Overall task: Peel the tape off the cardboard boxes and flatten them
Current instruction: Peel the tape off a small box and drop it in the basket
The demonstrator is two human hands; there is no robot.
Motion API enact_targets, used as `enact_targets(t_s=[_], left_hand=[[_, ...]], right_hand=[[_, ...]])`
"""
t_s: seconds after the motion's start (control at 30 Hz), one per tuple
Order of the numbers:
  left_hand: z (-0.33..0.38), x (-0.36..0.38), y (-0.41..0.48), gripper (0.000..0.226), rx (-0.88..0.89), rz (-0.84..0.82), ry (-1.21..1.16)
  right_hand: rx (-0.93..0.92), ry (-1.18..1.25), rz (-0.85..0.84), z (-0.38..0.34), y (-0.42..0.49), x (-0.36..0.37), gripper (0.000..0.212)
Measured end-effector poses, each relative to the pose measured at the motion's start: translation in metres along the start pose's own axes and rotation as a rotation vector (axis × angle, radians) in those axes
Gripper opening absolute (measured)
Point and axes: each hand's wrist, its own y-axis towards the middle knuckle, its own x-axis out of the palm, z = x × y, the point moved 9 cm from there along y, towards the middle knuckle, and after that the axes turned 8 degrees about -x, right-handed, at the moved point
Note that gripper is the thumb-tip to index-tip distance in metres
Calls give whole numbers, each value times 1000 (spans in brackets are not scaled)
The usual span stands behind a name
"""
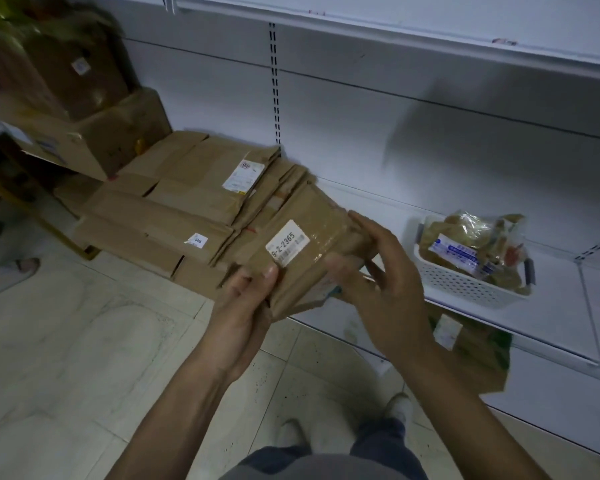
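I hold a small brown cardboard box (309,251) in both hands at the middle of the view. It has a white label reading 9-2-2365 and glossy clear tape across its top. My left hand (243,306) grips its near left corner, thumb on the top face by the label. My right hand (378,278) clasps its right end, fingers spread along the side. Behind it on the low shelf lies a pile of flattened cardboard boxes (187,195).
A white perforated basket (465,285) full of crumpled tape and wrappers sits on the shelf at the right. Larger brown boxes (84,109) are stacked at the far left. Another person's sandalled foot (11,271) stands on the tiled floor at the left. A torn cardboard piece (478,355) hangs under the shelf.
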Motion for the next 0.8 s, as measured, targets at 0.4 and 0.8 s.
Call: enact_targets(t_s=[0.4,0.8], left_hand=[[4,14,-6,30,10,-69,342],[24,20,-13,25,202,140,278]], right_hand=[[-25,-111,367,0,32,-40,19],[-653,-616,-132,-51,8,9,29]])
